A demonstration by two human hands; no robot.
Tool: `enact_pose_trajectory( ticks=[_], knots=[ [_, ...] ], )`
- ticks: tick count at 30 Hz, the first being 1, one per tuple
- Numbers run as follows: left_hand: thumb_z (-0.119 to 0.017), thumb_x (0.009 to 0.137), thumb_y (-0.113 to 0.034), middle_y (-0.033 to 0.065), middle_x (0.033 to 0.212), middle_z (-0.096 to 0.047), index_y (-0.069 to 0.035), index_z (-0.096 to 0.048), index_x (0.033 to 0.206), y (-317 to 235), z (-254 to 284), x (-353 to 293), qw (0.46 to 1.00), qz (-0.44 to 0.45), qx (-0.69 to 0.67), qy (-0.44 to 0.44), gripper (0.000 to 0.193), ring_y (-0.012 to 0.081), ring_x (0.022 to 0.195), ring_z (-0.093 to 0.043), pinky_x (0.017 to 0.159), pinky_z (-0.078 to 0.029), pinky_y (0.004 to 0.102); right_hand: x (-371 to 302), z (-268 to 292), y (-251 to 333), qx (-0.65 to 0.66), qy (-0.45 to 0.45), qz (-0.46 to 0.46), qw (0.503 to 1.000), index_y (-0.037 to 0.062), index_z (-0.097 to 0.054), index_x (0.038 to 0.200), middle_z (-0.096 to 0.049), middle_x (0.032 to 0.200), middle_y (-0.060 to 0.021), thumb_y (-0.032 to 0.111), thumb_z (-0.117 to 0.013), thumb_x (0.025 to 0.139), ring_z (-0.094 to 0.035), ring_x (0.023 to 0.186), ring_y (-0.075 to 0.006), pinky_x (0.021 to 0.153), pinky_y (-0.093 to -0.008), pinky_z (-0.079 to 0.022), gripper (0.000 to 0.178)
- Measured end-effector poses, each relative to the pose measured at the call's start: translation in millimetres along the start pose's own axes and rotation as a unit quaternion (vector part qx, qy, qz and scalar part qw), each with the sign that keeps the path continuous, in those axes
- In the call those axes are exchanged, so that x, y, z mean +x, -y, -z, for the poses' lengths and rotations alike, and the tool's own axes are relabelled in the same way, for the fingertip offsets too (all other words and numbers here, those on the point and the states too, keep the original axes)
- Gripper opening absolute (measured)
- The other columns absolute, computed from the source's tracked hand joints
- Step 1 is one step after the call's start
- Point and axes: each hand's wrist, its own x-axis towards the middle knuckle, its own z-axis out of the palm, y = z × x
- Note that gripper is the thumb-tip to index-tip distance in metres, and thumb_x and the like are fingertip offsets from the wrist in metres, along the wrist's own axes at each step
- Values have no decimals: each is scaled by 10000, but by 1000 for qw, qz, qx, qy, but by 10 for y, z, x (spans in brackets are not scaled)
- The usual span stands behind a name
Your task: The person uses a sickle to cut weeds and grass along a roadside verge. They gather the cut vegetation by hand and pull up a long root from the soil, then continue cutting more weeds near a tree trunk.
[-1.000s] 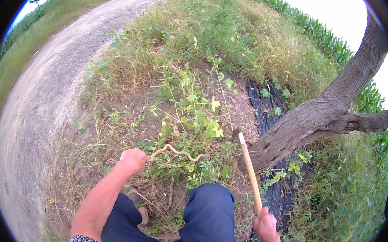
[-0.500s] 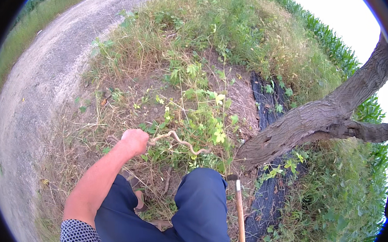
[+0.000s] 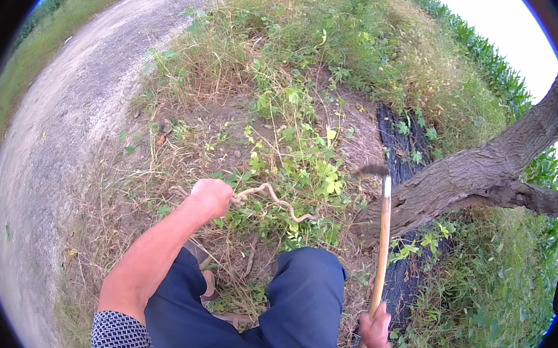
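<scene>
My left hand (image 3: 211, 198) is closed round a crooked, bare stick (image 3: 283, 204) in front of my knees. The stick's wavy end reaches right over low green weeds (image 3: 321, 174), and a short piece shows left of my fist. On the right, my right hand (image 3: 376, 324) is wrapped round the lower part of a sickle's wooden handle (image 3: 382, 252). The sickle stands nearly upright, its dark blade turned left at the top, seen apart from the stick. Next to the blade, the tree trunk (image 3: 434, 175) slants up to the right.
A strip of black ground sheet (image 3: 397, 147) runs behind and under the trunk. Dry grass and bare soil (image 3: 218, 118) lie ahead, with a gravel track (image 3: 69, 114) to the left. Tall crop plants (image 3: 475, 52) line the far right. My bent knees (image 3: 307, 279) are close below the stick.
My right hand has come up into view, lifting the sickle so its blade is higher and beside the trunk. My left hand keeps its hold on the stick. The view has shifted slightly.
</scene>
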Motion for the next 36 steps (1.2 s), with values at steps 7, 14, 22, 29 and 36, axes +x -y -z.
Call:
enact_pose_trajectory(
  ticks=[7,14,22,29,36],
  knots=[
    [-708,914,-186,181,1100,-806,-64,-827,1082,331,166,210,998,67,-5,4,239,346,1066,-783,919,-630,467,2727,-266,1728,132,-10,168,977,-62,-520,1054,-677,771,-285,146,-663,903,-702,700,-469,643,-549,-553,294],
    [-703,931,-222,189,1084,-804,-64,-826,1057,247,177,469,997,67,-10,39,237,359,1061,-781,938,-622,480,4588,-733,3094,-43,22,301,953,-23,-584,1127,-755,925,-266,175,-663,925,-754,863,-464,801,-532,-606,294],
    [-684,909,-157,203,1120,-798,-51,-819,1097,157,276,606,996,50,-13,69,254,356,1093,-777,955,-625,472,4970,-427,2743,-327,14,321,889,17,-595,1135,-792,939,-196,112,-630,990,-801,855,-363,738,-483,-632,177],
    [-697,913,-150,200,1150,-798,-48,-822,1116,148,231,479,998,40,-20,37,259,351,1117,-775,968,-624,463,3307,361,1168,-286,-34,215,933,29,-531,1079,-747,823,-265,128,-680,932,-759,773,-467,703,-576,-611,231],
    [-709,941,-177,173,1170,-804,-56,-829,1116,102,162,225,1000,18,-18,-14,244,334,1120,-779,957,-628,452,524,731,-366,-296,41,13,954,11,-499,1102,-732,796,-258,171,-745,901,-756,743,-471,713,-568,-622,355]
  ],
)
